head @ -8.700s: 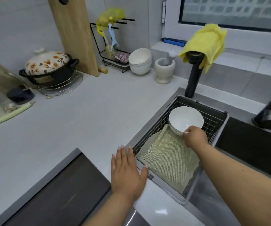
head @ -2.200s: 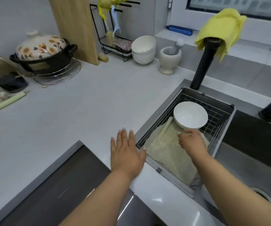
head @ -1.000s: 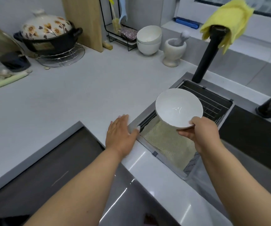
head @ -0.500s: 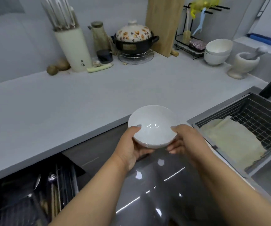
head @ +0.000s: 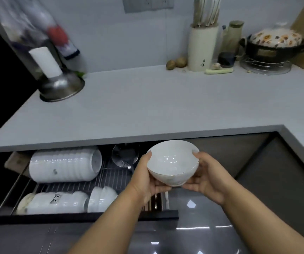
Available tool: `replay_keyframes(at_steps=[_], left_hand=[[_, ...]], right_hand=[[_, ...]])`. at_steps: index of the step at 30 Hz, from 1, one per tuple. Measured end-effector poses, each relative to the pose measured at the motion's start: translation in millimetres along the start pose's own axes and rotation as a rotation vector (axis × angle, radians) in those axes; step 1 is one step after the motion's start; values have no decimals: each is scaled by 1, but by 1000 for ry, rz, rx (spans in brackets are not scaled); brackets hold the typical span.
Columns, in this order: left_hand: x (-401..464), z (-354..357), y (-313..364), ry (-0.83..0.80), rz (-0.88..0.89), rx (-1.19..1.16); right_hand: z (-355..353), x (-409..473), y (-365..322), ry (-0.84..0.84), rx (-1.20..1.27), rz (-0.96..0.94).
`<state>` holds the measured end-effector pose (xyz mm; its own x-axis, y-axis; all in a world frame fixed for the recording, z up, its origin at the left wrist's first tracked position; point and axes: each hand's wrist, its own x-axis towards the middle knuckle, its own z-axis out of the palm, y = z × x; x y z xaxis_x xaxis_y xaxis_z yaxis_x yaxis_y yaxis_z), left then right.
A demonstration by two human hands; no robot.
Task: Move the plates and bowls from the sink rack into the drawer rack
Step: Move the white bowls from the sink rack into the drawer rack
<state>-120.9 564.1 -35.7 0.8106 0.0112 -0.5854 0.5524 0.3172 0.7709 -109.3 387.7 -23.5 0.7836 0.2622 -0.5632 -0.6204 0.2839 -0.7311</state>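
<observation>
Carry step: both hands' grip cups one white bowl [head: 173, 163], left hand [head: 148, 182] and right hand [head: 205, 177] curled round its sides, held above the open drawer rack [head: 109, 176], right of the stacked bowls [head: 65, 166]. Next: lower it into a free slot, probably tipped sideways.

White bowl [head: 173, 163] with thin gold rim, tilted, above open drawer rack [head: 111, 177] holding stacked white bowls [head: 65, 165] on their sides
</observation>
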Motion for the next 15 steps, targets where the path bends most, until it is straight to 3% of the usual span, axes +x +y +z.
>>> replay_keyframes(at_steps=[10, 15], left_hand=[[-35, -167, -4, 282, 101, 141], [-24, -226, -12, 477, 156, 450]], right_hand=[[130, 27, 67, -6, -244, 64], [156, 42, 78, 57, -400, 58]])
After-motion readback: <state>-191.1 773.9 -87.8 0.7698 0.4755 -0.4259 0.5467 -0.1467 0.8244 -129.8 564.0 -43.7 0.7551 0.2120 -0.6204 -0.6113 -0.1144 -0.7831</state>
